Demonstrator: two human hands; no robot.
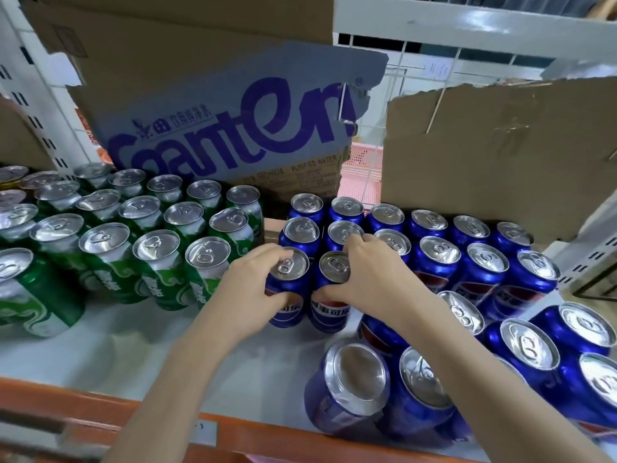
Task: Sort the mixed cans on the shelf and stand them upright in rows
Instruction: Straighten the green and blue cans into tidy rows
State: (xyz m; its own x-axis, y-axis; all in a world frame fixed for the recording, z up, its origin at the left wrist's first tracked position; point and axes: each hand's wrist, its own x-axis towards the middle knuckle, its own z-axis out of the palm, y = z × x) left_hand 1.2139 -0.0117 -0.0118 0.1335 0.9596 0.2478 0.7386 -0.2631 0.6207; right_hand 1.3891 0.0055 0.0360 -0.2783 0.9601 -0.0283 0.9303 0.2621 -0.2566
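Observation:
Two blue cola cans stand upright side by side at the front of the blue rows. My left hand (248,285) grips the left blue can (288,289) around its upper body. My right hand (370,275) grips the right blue can (330,295) from its right side, fingers reaching over the can behind. Upright green cans (157,248) fill neat rows on the left. More blue cans (484,262) stand in rows on the right. Near the front right, one blue can (350,389) is upside down among loosely grouped blue cans.
The white shelf (133,349) has an orange front edge (100,409). A purified-water cardboard box (227,128) stands behind the cans, and a plain cardboard panel (500,155) at the back right. A pink crate (360,172) shows between them. Gold-topped cans (13,175) sit far left.

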